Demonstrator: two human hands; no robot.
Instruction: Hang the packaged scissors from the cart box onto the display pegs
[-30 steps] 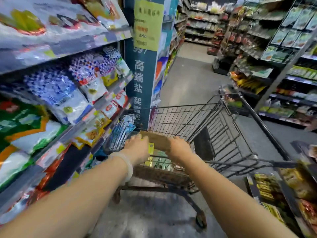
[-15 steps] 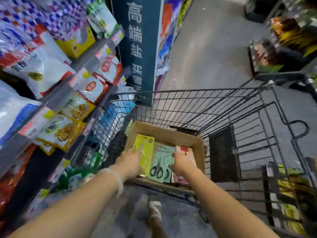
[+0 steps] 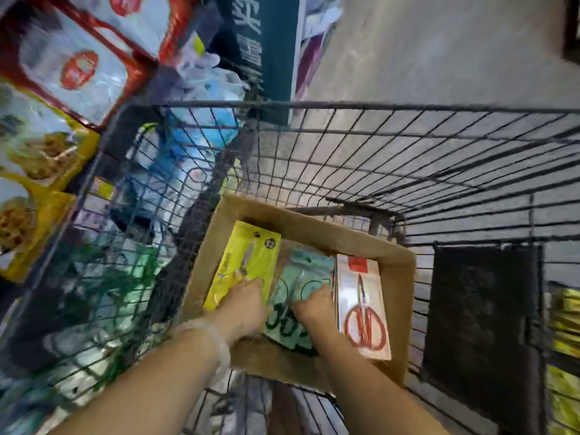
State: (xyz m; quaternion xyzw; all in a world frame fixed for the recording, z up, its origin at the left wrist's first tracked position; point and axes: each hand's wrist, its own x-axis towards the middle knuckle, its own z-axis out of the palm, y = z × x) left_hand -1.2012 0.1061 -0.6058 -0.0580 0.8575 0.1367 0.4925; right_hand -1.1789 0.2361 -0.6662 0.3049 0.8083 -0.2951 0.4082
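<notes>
Both grips reach into the cardboard box (image 3: 398, 277), left hand (image 3: 248, 304) fingers resting on the yellow scissors pack (image 3: 248, 255), right hand (image 3: 314, 306) on the green scissors pack (image 3: 309, 271), clasp unclear; these light, stiff, slick cards likely lift best pinched by an edge.

Snack bags (image 3: 40, 158) on left shelves, teal sign (image 3: 266, 42), grey floor (image 3: 439, 51)

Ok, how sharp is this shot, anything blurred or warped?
Head view: the shelf bags at left are smeared by motion blur; the cart wires bow from the wide-angle lens; the box centre is sharper, with the red scissors pack clearest, the green pack softer; both hands, left and right, are slightly soft; lighting is dim and even.
</notes>
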